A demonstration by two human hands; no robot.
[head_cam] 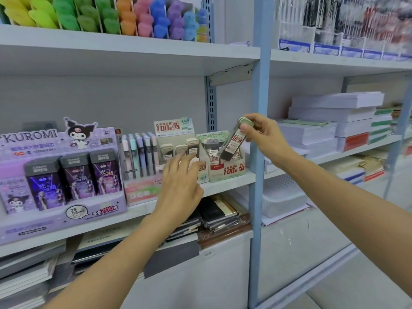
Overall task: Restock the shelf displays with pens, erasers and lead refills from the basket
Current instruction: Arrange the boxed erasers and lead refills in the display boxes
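Right thumb and fingers (pixel 246 128) are pinching a green-capped refill (pixel 233 143) near its top, so it hangs tilted from the right hand (pixel 265 134), just above the 0.7 box (pixel 227 170) of the same refills. Left fingers (pixel 178 161) are pretty much straight and spread, holding nothing as far as I can see, with the left hand (pixel 180 188) up against the front of the 0.5 box (pixel 171 128). Both boxes sit on the shelf (pixel 223 186) next to the pens (pixel 139 152).

On the middle shelf (pixel 225 186), a Kuromi display (pixel 60 175) stood leftmost, a pen rack (pixel 140 152) beside it, then the 0.5 refill box (pixel 171 139) and the 0.7 refill box (pixel 229 170). The right hand (pixel 265 134) held a refill case (pixel 233 141) tilted above the 0.7 refill box; paper stacks (pixel 330 112) lay further right.
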